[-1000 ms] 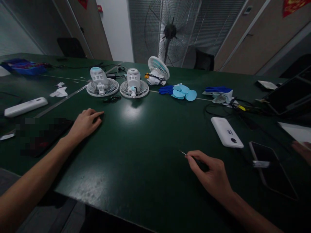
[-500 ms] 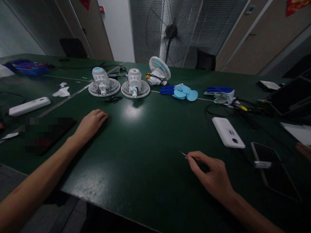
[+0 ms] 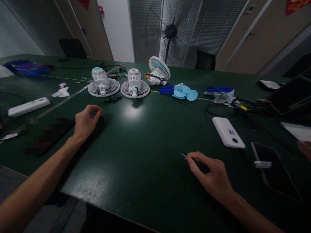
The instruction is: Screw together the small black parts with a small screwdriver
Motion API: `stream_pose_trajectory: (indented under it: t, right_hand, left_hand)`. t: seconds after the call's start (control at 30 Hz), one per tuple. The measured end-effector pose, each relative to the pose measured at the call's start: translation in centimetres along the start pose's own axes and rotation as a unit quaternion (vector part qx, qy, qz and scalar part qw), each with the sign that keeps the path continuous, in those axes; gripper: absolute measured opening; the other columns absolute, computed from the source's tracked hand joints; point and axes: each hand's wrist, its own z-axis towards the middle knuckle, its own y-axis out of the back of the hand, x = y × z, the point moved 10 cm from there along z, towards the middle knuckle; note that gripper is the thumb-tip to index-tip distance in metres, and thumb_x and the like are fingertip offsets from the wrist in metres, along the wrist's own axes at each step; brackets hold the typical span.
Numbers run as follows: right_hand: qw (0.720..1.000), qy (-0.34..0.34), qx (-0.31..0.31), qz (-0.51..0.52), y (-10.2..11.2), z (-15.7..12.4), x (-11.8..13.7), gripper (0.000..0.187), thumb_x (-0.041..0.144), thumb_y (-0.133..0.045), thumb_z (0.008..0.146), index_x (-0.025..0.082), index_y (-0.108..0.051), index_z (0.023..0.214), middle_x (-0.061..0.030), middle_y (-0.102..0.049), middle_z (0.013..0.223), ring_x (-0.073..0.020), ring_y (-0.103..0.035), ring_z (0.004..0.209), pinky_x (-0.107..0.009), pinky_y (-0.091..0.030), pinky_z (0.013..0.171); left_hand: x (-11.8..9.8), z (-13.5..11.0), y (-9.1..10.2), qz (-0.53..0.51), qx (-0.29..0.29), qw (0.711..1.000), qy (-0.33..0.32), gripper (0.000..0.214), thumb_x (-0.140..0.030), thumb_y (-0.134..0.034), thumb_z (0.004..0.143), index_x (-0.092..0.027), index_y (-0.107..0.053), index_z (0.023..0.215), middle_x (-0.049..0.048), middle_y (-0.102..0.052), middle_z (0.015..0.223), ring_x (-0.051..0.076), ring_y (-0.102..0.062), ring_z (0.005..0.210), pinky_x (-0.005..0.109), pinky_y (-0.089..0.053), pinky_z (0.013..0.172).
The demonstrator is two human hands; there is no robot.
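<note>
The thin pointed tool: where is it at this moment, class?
In the head view, the tool is right of centre, held in the right hand, left of the white case.

- Left hand (image 3: 84, 124), toward nine o'clock: bare, with slender fingers and a narrow wrist.
- Left forearm (image 3: 41, 181), toward eight o'clock: slim, smooth in outline, bare to the view's edge.
- Right hand (image 3: 215, 178), toward four o'clock: bare, slender-fingered, with softly rounded knuckles.
- Right forearm (image 3: 250, 208), beyond it toward four o'clock: bare, slim.
</note>
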Motion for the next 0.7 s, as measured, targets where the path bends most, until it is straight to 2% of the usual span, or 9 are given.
stream_pose_trajectory:
  t: [0.07, 0.17, 0.3, 0.5, 0.7]
  right_hand:
    - [1.000, 0.003, -0.001, 0.001, 0.0, 0.0, 0.1, 0.017, 0.029, -0.056, 0.101, 0.022, -0.071, 0.103, -0.0003, -0.074, 0.085, -0.0151, -0.070, 0.067, -0.025, -0.053, 0.057]
    - [1.000, 0.004, -0.005, 0.001, 0.1, 0.1, 0.2, 0.016, 0.029, -0.056, 0.101, 0.022, -0.071, 0.104, -0.0007, -0.075, 0.086, -0.0154, -0.071, 0.068, -0.025, -0.055, 0.058]
    - [1.000, -0.003, 0.003, 0.002, -0.1, 0.0, 0.0, 0.017, 0.030, -0.056, 0.102, 0.022, -0.071, 0.104, -0.0012, -0.075, 0.088, -0.0159, -0.071, 0.070, -0.026, -0.056, 0.060]
    - [1.000, -0.003, 0.005, -0.006, -0.1, -0.2, 0.0, 0.017, 0.030, -0.055, 0.101, 0.023, -0.071, 0.104, -0.0009, -0.075, 0.087, -0.0160, -0.072, 0.070, -0.026, -0.056, 0.060]
    - [1.000, 0.000, 0.002, -0.008, 0.0, 0.0, 0.2, 0.017, 0.031, -0.056, 0.101, 0.022, -0.071, 0.104, -0.0009, -0.075, 0.085, -0.0159, -0.071, 0.068, -0.025, -0.054, 0.058]
  left_hand:
    - [0.0, -0.1, 0.8, -0.028, -0.019, 0.999, 0.014, 0.032, -0.037, -0.061, 0.095, -0.016, -0.064, 0.119, 0.0041, -0.074, 0.099, 0.016, -0.068, 0.084, 0.026, -0.052, 0.082]
    - [0.2, -0.2, 1.0, -0.040, -0.008, 0.999, 0.023, 0.035, -0.036, -0.056, 0.100, -0.017, -0.065, 0.128, 0.0038, -0.075, 0.103, 0.017, -0.070, 0.092, 0.028, -0.052, 0.090]
    - [1.2, -0.2, 1.0, -0.036, -0.003, 0.998, 0.052, 0.038, -0.041, -0.059, 0.097, -0.016, -0.070, 0.124, 0.0059, -0.075, 0.111, 0.019, -0.070, 0.100, 0.031, -0.052, 0.098]
    - [2.8, -0.3, -0.2, -0.085, 0.025, 0.993, 0.080, 0.036, -0.034, -0.059, 0.095, -0.015, -0.070, 0.124, 0.0063, -0.074, 0.109, 0.017, -0.071, 0.094, 0.028, -0.054, 0.091]
    - [3.5, -0.2, 0.2, -0.081, 0.001, 0.993, 0.086, 0.035, -0.032, -0.060, 0.094, -0.014, -0.072, 0.121, 0.0073, -0.074, 0.109, 0.018, -0.071, 0.095, 0.029, -0.055, 0.091]
